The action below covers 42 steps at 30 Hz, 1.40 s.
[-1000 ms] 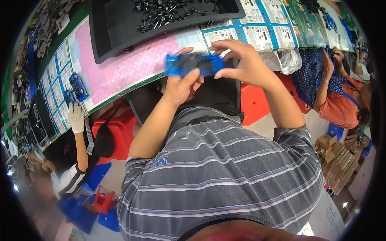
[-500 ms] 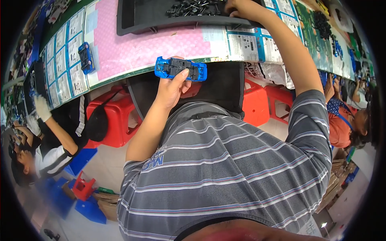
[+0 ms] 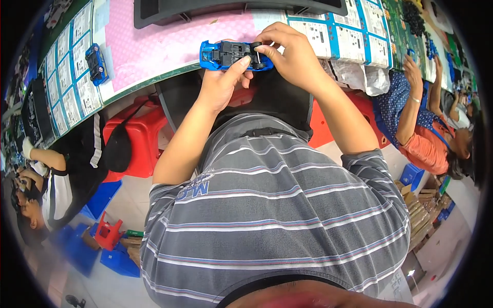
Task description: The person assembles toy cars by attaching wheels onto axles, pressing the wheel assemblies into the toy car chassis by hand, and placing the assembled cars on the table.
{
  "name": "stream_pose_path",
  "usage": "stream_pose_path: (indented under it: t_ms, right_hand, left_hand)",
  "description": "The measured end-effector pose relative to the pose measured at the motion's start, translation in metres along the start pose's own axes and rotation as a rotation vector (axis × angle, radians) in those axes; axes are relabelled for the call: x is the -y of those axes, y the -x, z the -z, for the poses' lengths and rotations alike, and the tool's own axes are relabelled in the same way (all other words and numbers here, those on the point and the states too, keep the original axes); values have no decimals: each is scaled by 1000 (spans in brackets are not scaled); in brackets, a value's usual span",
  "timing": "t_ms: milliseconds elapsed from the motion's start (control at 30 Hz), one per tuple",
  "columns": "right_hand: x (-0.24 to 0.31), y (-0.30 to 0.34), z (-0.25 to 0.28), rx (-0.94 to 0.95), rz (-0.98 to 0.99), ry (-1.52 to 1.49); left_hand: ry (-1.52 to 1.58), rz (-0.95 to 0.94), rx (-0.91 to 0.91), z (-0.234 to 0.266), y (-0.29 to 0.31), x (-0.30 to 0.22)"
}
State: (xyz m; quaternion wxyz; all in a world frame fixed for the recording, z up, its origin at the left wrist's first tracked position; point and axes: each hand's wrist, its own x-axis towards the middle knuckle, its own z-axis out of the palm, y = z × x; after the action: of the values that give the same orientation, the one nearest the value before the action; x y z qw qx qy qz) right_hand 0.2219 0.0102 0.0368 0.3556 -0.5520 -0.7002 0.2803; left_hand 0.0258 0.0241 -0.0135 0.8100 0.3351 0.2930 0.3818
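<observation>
My left hand [image 3: 220,86] grips a blue toy car [image 3: 228,53] with its black underside turned up, the thumb pressed across the base. My right hand [image 3: 295,57] is closed, pinching a wheel axle [image 3: 259,57], a thin metal rod with a black wheel at each end. The axle lies against the right end of the car's underside. Whether it is seated in the base I cannot tell. Both hands are above the table's front edge, close to my body.
A black tray [image 3: 185,16] stands on the table beyond my hands. Pink bubble sheet [image 3: 138,56] and printed sheets [image 3: 313,38] cover the tabletop. Another blue car [image 3: 96,64] lies at the left. Red stools [image 3: 136,136] stand below. Other people sit on both sides.
My right hand has come from the tray of axles to the car, bringing a wheel axle. My left hand still holds the car, underside up.
</observation>
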Motion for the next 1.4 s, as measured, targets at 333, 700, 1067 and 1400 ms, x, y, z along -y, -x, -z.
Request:
stream_pose_path:
  t_ms: [333, 700, 1067, 1400]
  right_hand:
    - [6, -2, -6, -13, 14, 22]
    - [2, -29, 12, -29, 162, 109]
    - [-139, -148, 84, 306, -104, 482]
    - [-119, -148, 80, 221, 43, 543]
  left_hand:
    - [17, -73, -31, -1, 11, 1]
    - [43, -60, -72, 6, 20, -6]
    - [120, -58, -18, 9, 21, -4]
    - [127, -42, 7, 3, 19, -7]
